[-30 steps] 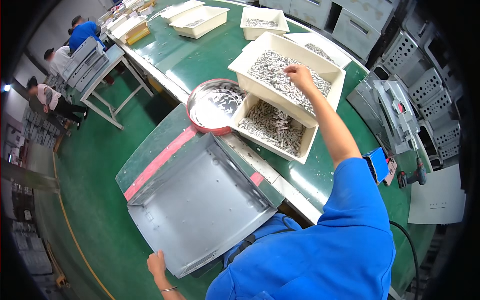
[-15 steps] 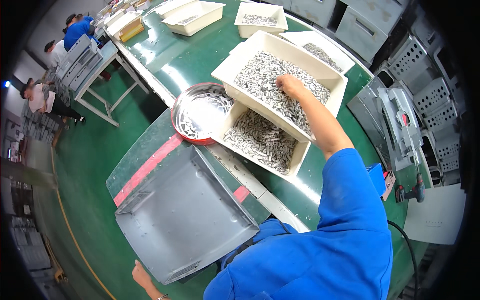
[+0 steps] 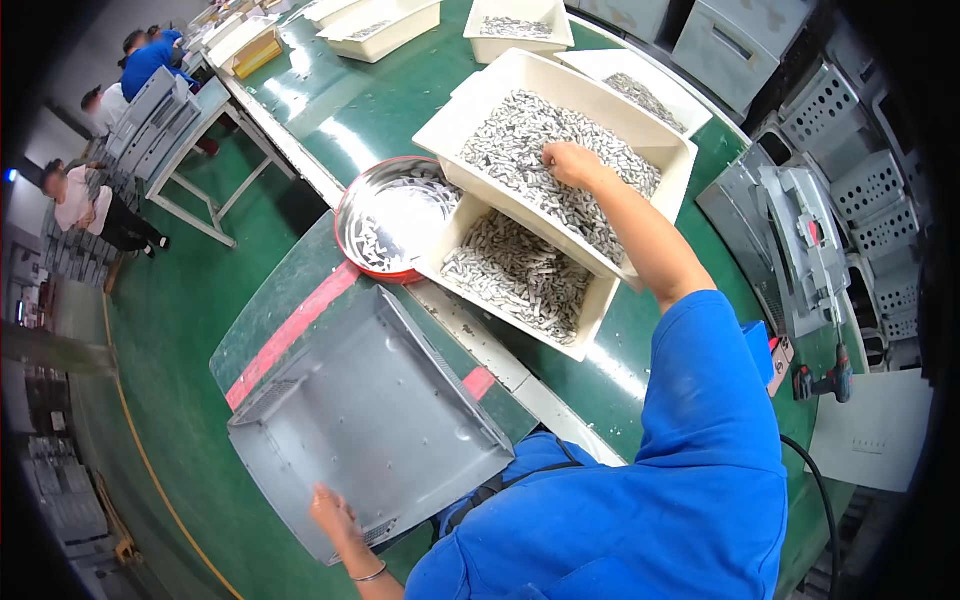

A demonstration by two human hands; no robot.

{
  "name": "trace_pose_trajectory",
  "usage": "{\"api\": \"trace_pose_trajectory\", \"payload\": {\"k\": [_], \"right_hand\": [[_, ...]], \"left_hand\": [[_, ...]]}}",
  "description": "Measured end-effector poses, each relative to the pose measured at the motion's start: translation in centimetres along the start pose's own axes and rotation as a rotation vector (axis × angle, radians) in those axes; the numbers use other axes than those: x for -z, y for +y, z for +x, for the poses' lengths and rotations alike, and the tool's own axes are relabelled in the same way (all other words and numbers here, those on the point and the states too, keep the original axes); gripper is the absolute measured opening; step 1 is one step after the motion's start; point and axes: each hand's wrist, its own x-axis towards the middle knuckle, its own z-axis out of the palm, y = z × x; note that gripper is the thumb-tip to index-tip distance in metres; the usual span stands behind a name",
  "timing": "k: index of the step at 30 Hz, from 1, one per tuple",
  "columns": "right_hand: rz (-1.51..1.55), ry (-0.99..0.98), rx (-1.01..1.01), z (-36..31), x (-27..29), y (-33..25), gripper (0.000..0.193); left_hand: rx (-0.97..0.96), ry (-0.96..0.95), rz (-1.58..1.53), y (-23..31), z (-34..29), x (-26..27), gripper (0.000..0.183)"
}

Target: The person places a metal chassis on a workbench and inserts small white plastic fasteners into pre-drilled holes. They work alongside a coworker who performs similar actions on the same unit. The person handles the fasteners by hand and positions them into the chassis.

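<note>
My right hand [image 3: 572, 163] reaches into the upper cream bin [image 3: 440, 135], which is heaped with small silvery metal pieces [image 3: 520, 150]. Its fingers are drawn together at the surface of the heap, and what is between them is hidden. My left hand [image 3: 334, 513], smeared by motion, is over the near left corner of a grey sheet-metal housing [image 3: 375, 420]. Contact with the metal cannot be made out. The housing lies with its raised sides up, close against my body. Under the upper bin, a second cream bin [image 3: 600, 315] holds more of the same pieces.
A round red-rimmed tin [image 3: 345, 245] with scattered metal pieces stands left of the bins. More cream bins [image 3: 518, 42] sit farther along the green table [image 3: 400, 95]. At right are a power drill [image 3: 830, 380] and grey metal parts [image 3: 800, 240]. Other people [image 3: 150, 70] are far left.
My left hand has come in from outside the housing, moving right and up over its near corner. My right hand has shifted slightly left within the upper bin, and the view has moved a little.
</note>
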Motion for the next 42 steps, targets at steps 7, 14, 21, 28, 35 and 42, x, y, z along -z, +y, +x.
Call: {"api": "trace_pose_trajectory", "payload": {"k": [7, 14, 21, 28, 35, 42], "right_hand": [[-0.115, -0.116, -0.165, 0.6, 0.3, -1.3, 0.020], [1.363, -0.025, -0.443, -0.6, 3.2, 0.2, 0.011], [2.280, -0.184, -0.188, -5.1, 5.4, -6.4, 0.012], [2.456, -0.158, -0.195, -5.9, 4.4, -9.1, 0.011], [2.473, -0.137, -0.168, -6.0, 4.5, -8.6, 0.019], [2.413, -0.116, -0.143, -7.1, 4.2, -7.6, 0.023]], "left_hand": [[0.073, -0.140, -0.017, -1.0, -1.9, -1.3, 0.038], [0.104, -0.177, -0.066, -0.7, -2.3, -1.5, 0.039], [0.078, -0.247, -0.118, -1.0, -3.0, -3.3, 0.039], [0.087, -0.256, -0.184, -1.5, -3.3, -2.4, 0.038], [0.082, -0.274, -0.187, -1.1, -3.7, -2.5, 0.036], [0.113, -0.284, -0.145, -1.3, -3.4, -2.7, 0.037]]}}
